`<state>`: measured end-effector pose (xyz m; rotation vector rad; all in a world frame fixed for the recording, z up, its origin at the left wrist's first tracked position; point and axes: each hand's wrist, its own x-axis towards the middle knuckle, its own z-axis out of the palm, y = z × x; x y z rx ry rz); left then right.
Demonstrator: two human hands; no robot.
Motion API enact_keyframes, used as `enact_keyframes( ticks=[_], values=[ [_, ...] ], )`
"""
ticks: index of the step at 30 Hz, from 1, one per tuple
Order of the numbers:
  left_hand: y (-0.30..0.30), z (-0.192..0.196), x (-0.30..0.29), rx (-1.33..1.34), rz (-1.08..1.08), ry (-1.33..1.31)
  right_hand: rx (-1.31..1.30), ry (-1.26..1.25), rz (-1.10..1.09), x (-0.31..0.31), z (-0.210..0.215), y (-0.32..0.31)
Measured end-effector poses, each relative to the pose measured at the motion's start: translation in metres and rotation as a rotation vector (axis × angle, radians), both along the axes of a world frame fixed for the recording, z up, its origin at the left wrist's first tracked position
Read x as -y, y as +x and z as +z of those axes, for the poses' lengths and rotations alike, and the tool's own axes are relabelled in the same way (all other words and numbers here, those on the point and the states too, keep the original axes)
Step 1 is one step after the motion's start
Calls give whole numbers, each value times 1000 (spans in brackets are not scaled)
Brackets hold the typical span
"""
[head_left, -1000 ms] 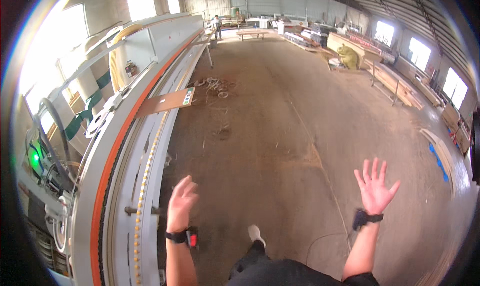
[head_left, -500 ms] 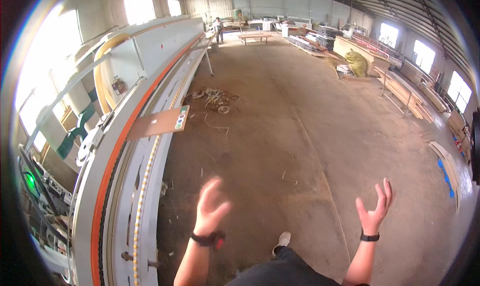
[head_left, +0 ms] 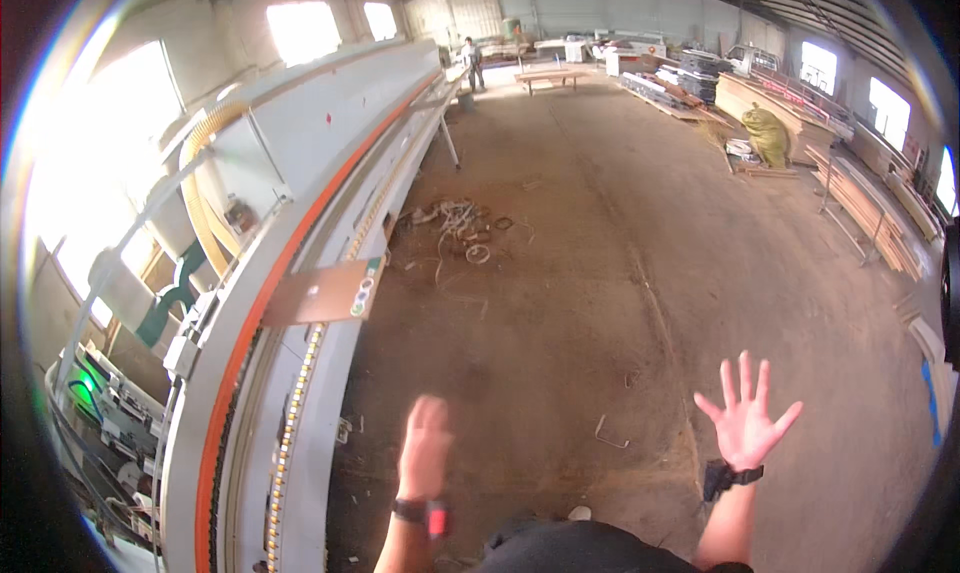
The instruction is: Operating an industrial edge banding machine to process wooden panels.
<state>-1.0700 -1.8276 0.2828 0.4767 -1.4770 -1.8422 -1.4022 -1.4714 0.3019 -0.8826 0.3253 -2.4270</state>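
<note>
My right hand (head_left: 745, 423) is held up over the floor with its fingers spread wide and nothing in it. My left hand (head_left: 426, 451) is raised too, its fingers stretched upward and somewhat blurred; no object shows in it. Both wrists wear dark bands, the left one with a red part. Nearest to my left hand is a long white machine (head_left: 338, 413) with an orange strip (head_left: 228, 393) along it. A brown board (head_left: 312, 295) with round stickers at its end lies across the machine's bed. Neither hand touches anything.
Loose strips of scrap (head_left: 455, 220) lie on the brown floor (head_left: 580, 323) beside the machine. Far off, a person (head_left: 473, 65) stands near a low wooden bench (head_left: 548, 79). Stacked boards (head_left: 868, 208) and a bulging yellow-green sack (head_left: 766, 136) line the right side.
My right hand has gone from curled fingers to a wide spread. My left hand has straightened its fingers and sits lower. The view has shifted, so the machine and board appear lower.
</note>
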Motion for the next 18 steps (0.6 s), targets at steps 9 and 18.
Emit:
enact_keyframes(
  ticks=[9, 18],
  values=[
    [-179, -54, 153, -553, -74, 219, -82, 75, -210, 108, -44, -226],
    [-413, -80, 365, -786, -686, 256, -213, 28, 2, 296, -29, -437]
  ],
)
